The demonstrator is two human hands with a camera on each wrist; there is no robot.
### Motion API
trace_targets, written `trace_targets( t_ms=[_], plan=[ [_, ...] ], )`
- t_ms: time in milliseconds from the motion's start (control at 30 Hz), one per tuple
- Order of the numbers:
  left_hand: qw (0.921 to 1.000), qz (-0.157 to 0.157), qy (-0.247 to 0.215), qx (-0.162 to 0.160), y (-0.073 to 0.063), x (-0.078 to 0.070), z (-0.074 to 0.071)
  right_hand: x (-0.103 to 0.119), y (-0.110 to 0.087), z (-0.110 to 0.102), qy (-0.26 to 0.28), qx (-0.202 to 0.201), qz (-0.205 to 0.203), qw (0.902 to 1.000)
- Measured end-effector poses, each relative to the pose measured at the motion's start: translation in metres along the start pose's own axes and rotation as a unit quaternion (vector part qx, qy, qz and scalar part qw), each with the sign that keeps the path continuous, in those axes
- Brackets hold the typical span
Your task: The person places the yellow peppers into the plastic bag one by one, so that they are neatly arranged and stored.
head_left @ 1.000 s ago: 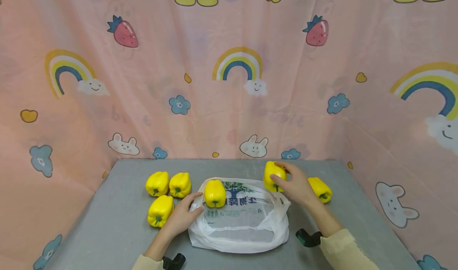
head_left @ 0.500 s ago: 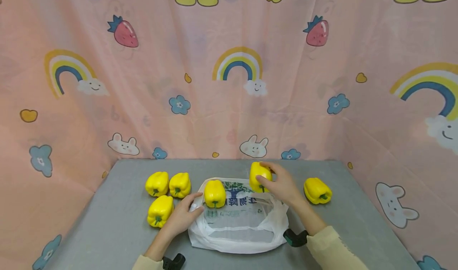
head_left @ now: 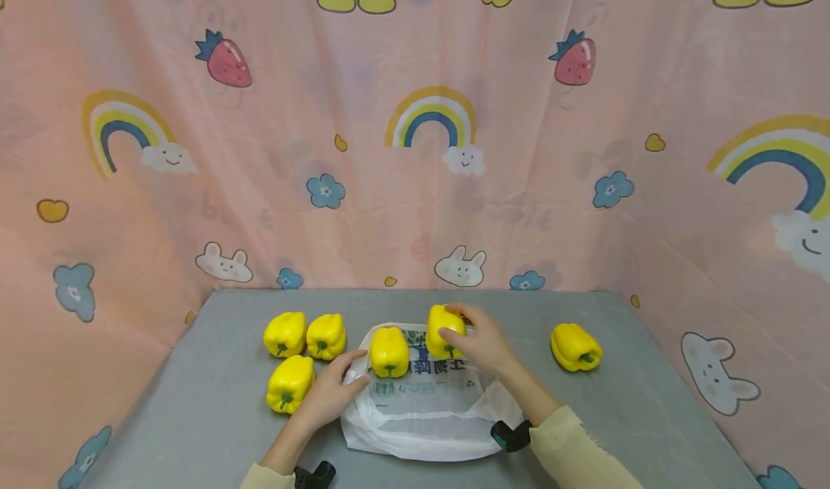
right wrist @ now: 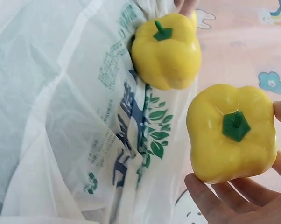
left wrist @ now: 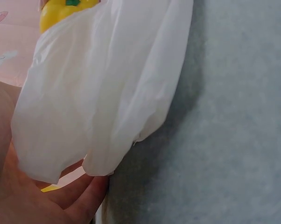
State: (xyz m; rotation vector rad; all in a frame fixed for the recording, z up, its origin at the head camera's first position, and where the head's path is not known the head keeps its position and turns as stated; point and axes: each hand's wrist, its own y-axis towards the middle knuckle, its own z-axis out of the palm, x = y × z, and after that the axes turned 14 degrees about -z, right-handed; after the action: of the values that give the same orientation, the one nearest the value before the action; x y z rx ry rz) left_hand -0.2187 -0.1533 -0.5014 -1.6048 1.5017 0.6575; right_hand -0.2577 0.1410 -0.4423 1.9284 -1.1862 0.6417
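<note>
My right hand (head_left: 483, 341) grips a yellow bell pepper (head_left: 445, 332) over the back right part of a white plastic bag (head_left: 434, 438). In the right wrist view, the fingers (right wrist: 243, 196) lie along one side of this pepper, its green stem facing the camera. Another yellow bell pepper (head_left: 389, 352) rests on the bag's printed back panel, left of the held one. My left hand (head_left: 333, 392) holds the bag's left edge. The left wrist view shows the film (left wrist: 98, 93) draped over its fingers, hiding part of them.
Several yellow bell peppers (head_left: 290, 383) stand grouped on the grey table (head_left: 194, 402), just left of my left hand. One more yellow bell pepper (head_left: 576, 346) lies at the right. A pink patterned curtain (head_left: 415, 208) rises behind the table.
My right hand has moved left with its bell pepper, from the bag's right edge to over the bag, close to the pepper there. The left hand has stayed put.
</note>
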Motion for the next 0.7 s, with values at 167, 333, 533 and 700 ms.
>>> trace_targets(
  t_ms=[167,333,533,700],
  plan=[
    [1.0000,0.009,0.001,0.000,0.000,0.002,-0.001,-0.001,0.000,0.011,-0.005,0.005,-0.002,1.0000],
    [0.9999,0.016,-0.002,0.000,0.001,0.003,-0.002,-0.001,0.000,0.018,0.010,0.022,0.004,0.9997],
    [1.0000,0.008,-0.003,0.002,0.001,0.003,-0.001,-0.007,0.001,0.028,0.004,0.048,0.007,0.9988],
    [0.9999,0.010,-0.002,0.004,0.001,0.002,-0.002,-0.010,0.003,0.034,-0.006,0.064,0.017,0.9978]
  ],
)
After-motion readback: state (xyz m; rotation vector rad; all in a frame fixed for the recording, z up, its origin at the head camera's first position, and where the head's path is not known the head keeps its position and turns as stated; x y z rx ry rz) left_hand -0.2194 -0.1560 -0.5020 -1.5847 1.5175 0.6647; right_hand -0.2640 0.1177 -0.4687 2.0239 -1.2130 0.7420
